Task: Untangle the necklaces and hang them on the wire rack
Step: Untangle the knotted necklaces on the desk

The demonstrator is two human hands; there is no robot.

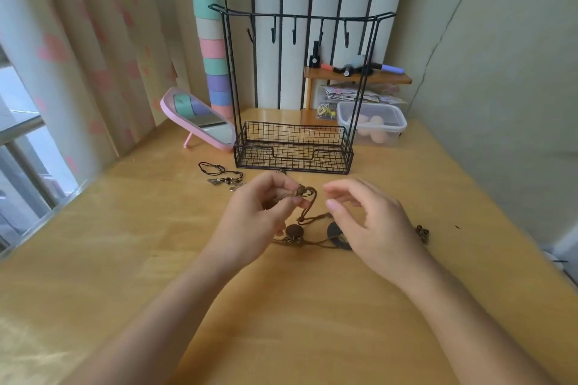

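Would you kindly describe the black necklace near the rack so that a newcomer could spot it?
Start at the black wire rack on the wooden table. Off its basket's front-left corner lies the black-cord necklace. Unlike the brown necklace in the left hand, it has silvery charms.

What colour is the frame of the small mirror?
The mirror frame is pink, clearest in the head view.

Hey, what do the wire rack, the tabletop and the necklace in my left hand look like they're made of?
Wire rack: thin black rods and grid, probably painted metal, matte. Tabletop: light wood or wood-look laminate, smooth, faint grain showing. Necklace pinched in the left hand: brown knotted cord, probably waxed or woven string; its round brown pendant may be wood, hard to tell.
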